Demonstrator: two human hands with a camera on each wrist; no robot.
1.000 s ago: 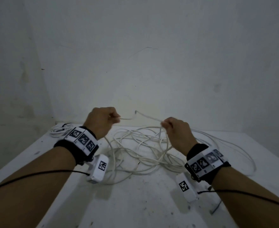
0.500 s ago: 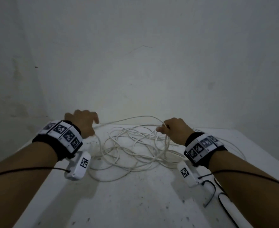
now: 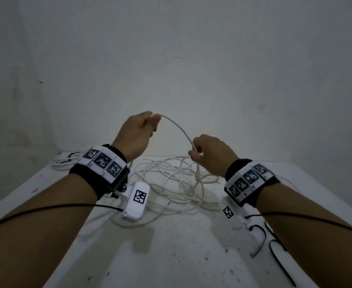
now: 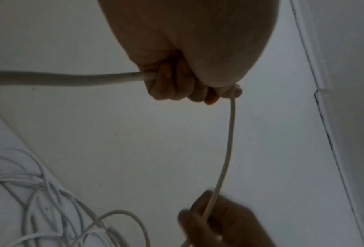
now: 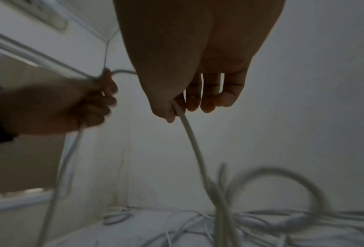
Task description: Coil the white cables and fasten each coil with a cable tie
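A long white cable [image 3: 178, 127] arcs in the air between my two hands, and its loose tangle [image 3: 179, 183] lies on the white table [image 3: 171, 256]. My left hand [image 3: 138, 134] is raised above the table with its fingers curled round the cable [image 4: 113, 78]. Lower and to the right, my right hand [image 3: 210, 154] pinches the same cable [image 5: 189, 133] between thumb and forefinger; its other fingers hang loosely. Black cable ties [image 3: 274, 242] lie on the table near my right forearm.
A smaller bundle of white cable [image 3: 64, 162] lies at the table's far left corner. Grey walls close in behind and to the left. Black wires run along both forearms from the wrist cameras.
My left hand has risen from the table's far left and now grips the cable. The right hand has lifted too, and the stretch of cable between them arcs higher.
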